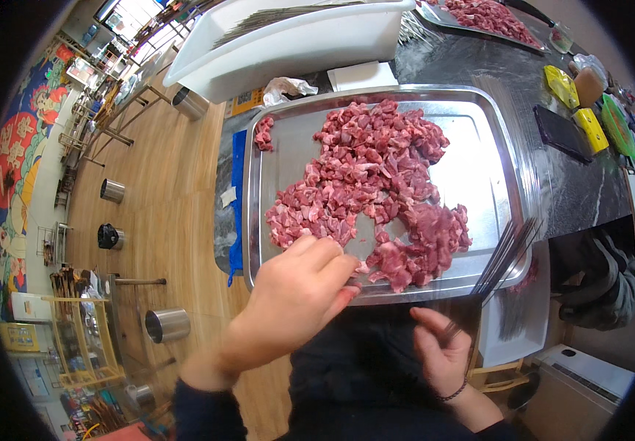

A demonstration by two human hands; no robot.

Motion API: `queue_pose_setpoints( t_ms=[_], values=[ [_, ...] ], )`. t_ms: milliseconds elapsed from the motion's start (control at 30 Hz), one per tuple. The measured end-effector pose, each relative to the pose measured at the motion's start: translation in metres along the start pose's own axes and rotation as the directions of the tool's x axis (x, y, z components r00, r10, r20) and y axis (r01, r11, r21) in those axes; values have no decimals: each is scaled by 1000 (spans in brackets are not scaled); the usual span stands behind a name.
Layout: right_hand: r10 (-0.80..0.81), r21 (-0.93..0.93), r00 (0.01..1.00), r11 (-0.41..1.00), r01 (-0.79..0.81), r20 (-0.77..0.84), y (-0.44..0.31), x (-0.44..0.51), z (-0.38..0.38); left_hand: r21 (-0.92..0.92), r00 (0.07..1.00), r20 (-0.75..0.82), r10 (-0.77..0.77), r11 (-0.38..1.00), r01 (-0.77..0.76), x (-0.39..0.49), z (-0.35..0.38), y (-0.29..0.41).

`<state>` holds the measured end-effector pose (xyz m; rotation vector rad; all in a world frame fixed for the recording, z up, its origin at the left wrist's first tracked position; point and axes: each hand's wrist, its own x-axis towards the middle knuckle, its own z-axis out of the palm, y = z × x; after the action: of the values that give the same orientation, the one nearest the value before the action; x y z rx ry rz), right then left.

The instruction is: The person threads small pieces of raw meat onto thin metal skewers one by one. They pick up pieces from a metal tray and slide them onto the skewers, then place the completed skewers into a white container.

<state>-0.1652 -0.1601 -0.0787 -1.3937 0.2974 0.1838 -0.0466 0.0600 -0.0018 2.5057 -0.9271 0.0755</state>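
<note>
A rimmed stainless-steel tray (295,140) lies before me, with a heap of small raw meat pieces (361,176) spread over its middle and near side. My left hand (301,286) is over the tray's near left edge, its fingertips pinched together at a small piece of meat (361,268). Below the near rim, my right hand (444,350) holds a bundle of thin metal skewers (507,256) that slants up and right across the tray's near right corner. The skewers' lower part is blurred near the fingers. A small clump of meat (264,134) sits in the far left corner.
More thin skewers (507,127) lie along the tray's right side. Beyond it stand a white plastic tub (295,52) with skewers and another meat tray (537,47). A blue cloth (237,193) borders the left; a white bin (515,331) is lower right. A dark flat box (562,132) lies right.
</note>
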Motion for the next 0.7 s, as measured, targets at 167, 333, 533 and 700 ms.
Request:
queue_pose_setpoints(
  t_ms=[167,333,533,700],
  values=[
    [10,-12,1000,1000,-10,-1,2,-1,-13,253,988,42,149,955,-154,19,11,-13],
    [-60,-159,992,984,78,114,-1,-7,-17,-709,884,-89,-459,652,267,-3,-4,-16],
    [-94,-213,986,969,122,136,-2,-11,-7,-998,835,27,-550,25,50,-18,12,0],
    [-97,-167,988,979,117,123,1,-15,5,-997,799,-77,-597,48,-61,-25,17,13]
  ],
)
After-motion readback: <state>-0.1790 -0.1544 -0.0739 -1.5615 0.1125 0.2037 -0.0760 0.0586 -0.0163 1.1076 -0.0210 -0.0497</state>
